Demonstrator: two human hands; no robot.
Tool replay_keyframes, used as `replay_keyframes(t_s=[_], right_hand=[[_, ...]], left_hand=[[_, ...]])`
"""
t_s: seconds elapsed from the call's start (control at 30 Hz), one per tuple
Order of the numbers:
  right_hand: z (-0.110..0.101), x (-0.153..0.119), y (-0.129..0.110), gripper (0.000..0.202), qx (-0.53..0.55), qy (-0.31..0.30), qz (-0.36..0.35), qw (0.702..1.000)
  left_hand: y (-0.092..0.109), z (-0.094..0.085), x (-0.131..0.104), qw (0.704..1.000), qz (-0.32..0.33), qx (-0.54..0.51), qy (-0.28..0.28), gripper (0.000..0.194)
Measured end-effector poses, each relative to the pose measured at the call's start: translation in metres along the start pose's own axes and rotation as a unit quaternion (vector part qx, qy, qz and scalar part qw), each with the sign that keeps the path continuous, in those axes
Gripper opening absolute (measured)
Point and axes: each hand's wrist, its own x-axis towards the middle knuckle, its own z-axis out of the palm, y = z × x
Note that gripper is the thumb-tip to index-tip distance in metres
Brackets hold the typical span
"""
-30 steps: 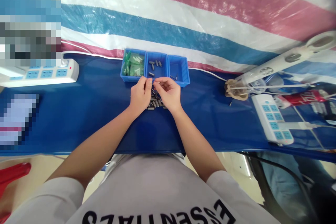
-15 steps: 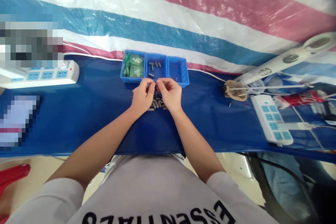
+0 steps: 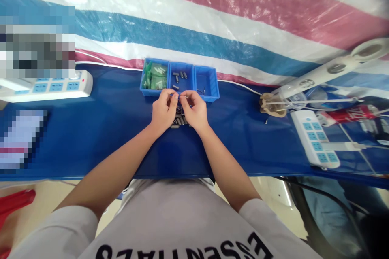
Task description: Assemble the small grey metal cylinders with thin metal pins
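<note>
My left hand [image 3: 164, 109] and my right hand [image 3: 194, 109] meet fingertip to fingertip just in front of the blue bins. Both are closed in a pinch; what they hold is too small to name. Under and between them lies a pile of grey cylinders and thin metal pieces [image 3: 180, 120], partly hidden. Green plastic bags fill the left bin [image 3: 154, 92]. Several grey cylinders lie in the middle bin [image 3: 186, 69]. A few small screws are in the right bin [image 3: 209, 75].
White power strips lie at left [image 3: 63, 92] and right [image 3: 310, 151]. A blurred-out phone [image 3: 22, 137] is at left. A screw [image 3: 266, 122], a brown-rimmed holder [image 3: 272, 105] and a red bottle [image 3: 349, 114] are at right. Striped sheeting [image 3: 182, 20] hangs behind.
Both hands have shifted slightly left, their fingertips still together. The right hand's fingers are bent a little differently.
</note>
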Motion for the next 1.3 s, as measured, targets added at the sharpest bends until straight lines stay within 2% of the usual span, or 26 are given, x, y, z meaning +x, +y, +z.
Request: replay_keyframes(t_s=[0.33, 0.47, 0.6, 0.77, 0.93, 1.1, 1.3], right_hand=[[-0.0052, 0.0000, -0.0060, 0.032, -0.022, -0.043, -0.014, 0.999], [-0.0050, 0.0007, -0.0043, 0.028, -0.019, -0.029, -0.008, 0.999], [-0.0034, 0.0013, -0.0023, 0.021, -0.019, -0.002, -0.033, 0.999], [-0.0028, 0.0012, -0.0002, 0.020, -0.045, -0.014, -0.050, 0.998], [-0.0043, 0.0004, -0.0022, 0.027, -0.050, -0.038, -0.047, 0.997], [-0.0049, -0.0001, -0.0037, 0.032, -0.046, -0.029, -0.028, 0.998], [-0.0024, 0.0004, -0.0010, 0.020, -0.020, -0.021, -0.047, 0.998]], left_hand=[[0.0022, -0.0008, -0.0008, 0.999, 0.025, -0.006, -0.019, 0.028], [0.0000, -0.0001, -0.0004, 0.999, 0.022, -0.013, -0.021, 0.025], [-0.0037, 0.0007, 0.0003, 1.000, 0.013, -0.008, -0.003, 0.026], [-0.0045, 0.0002, 0.0011, 1.000, 0.007, 0.007, -0.003, 0.031], [-0.0017, -0.0002, 0.0007, 1.000, 0.009, -0.004, -0.005, 0.028], [-0.0023, 0.0011, -0.0008, 0.999, 0.021, -0.025, -0.025, 0.027], [-0.0035, -0.0004, 0.0006, 1.000, 0.016, 0.007, 0.000, 0.029]])
